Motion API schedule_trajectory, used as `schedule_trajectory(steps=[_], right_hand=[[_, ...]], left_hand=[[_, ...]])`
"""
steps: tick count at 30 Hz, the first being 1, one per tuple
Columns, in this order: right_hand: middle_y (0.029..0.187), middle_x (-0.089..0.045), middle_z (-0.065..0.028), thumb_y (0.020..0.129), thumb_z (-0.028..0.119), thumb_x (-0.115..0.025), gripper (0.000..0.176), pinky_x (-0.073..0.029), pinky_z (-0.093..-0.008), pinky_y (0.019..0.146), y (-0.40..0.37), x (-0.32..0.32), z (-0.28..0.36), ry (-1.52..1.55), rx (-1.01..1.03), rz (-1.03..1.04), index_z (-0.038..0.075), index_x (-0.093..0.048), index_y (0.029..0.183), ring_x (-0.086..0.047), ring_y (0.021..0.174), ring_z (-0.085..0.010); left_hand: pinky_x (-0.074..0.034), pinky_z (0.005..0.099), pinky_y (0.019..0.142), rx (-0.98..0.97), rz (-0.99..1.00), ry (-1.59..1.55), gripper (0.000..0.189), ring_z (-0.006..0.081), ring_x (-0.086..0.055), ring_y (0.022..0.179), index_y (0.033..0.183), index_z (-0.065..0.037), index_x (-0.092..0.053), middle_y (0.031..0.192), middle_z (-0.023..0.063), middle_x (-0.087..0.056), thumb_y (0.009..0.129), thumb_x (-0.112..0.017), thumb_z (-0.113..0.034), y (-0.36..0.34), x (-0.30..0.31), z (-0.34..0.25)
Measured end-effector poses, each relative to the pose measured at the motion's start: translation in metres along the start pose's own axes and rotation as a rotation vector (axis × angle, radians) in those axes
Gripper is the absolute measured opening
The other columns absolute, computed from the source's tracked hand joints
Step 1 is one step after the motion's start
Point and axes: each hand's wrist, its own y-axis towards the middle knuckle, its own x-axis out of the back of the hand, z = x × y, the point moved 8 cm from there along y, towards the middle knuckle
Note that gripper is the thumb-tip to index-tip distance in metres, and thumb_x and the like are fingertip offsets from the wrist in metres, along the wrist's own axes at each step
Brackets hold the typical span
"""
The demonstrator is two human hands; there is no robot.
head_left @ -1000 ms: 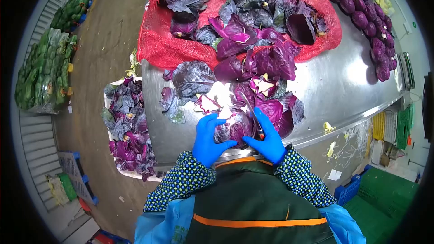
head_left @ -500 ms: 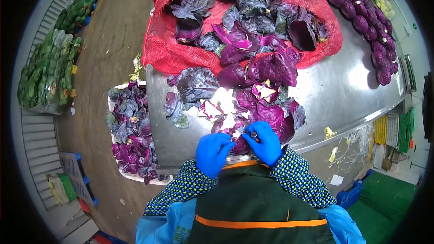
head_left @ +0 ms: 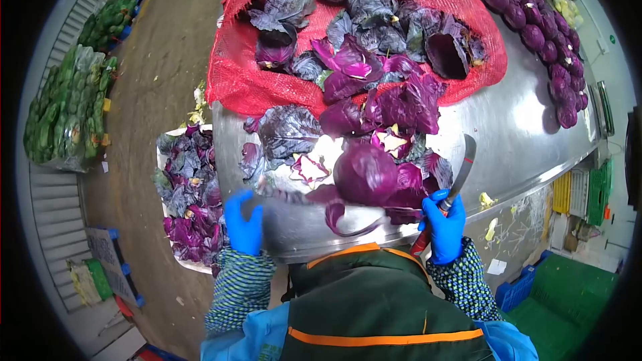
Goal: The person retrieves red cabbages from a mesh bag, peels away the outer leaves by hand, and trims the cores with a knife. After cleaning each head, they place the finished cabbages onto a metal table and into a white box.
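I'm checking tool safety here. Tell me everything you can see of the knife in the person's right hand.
The knife has a long, dark, metal-looking blade, slightly curved, with a rounded tip. It points up and away from the person, over the near edge of the steel table. The blue-gloved right hand is closed round its handle, whose reddish end shows below the fist. Only that hand visibly touches it.
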Motion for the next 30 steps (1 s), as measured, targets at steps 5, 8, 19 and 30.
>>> schedule_trajectory(steps=[5,8,19,30], right_hand=[[0.072,-0.055,-0.0077,0.078,-0.004,-0.061,0.019,-0.045,-0.0242,0.043,-0.012,-0.032,0.097,0.019,0.333,0.051,0.004,-0.051,0.092,-0.054,0.049,-0.0133],[0.08,-0.055,-0.0043,0.084,0.01,-0.06,0.018,-0.044,-0.0241,0.054,0.034,-0.001,0.153,0.084,0.594,-0.269,0.005,-0.052,0.099,-0.054,0.066,-0.0115],[0.104,-0.056,-0.0041,0.086,0.004,-0.054,0.045,-0.046,-0.0214,0.062,-0.007,-0.031,-0.044,-0.103,-0.087,0.326,0.008,-0.042,0.13,-0.054,0.081,-0.0084],[0.083,-0.053,-0.0107,0.089,0.009,-0.049,0.043,-0.047,-0.0325,0.065,-0.033,-0.068,-0.044,-0.888,0.446,0.658,0.018,-0.046,0.131,-0.056,0.072,-0.0247]], left_hand=[[-0.033,0.0404,0.101,-0.625,0.156,-0.061,0.062,0.0312,-0.039,0.123,0.131,-0.003,-0.039,0.131,0.0192,-0.042,0.079,-0.068,-0.019,0.014,-0.096,-0.155],[-0.032,0.0416,0.102,-0.395,0.419,-0.046,0.076,0.0365,-0.04,0.122,0.134,-0.004,-0.036,0.131,0.0256,-0.04,0.076,-0.068,-0.041,0.062,-0.175,-0.153],[-0.023,0.0452,0.108,-0.479,0.5,0.235,0.116,0.0403,-0.02,0.13,0.138,-0.008,-0.025,0.139,0.0251,-0.015,0.045,-0.088,-0.033,-0.05,-0.11,-0.092],[-0.032,0.0453,0.101,-0.263,0.407,0.08,0.107,0.0374,-0.032,0.119,0.134,-0.003,-0.026,0.127,0.022,-0.029,0.052,-0.086,-0.036,-0.048,-0.113,-0.074]])
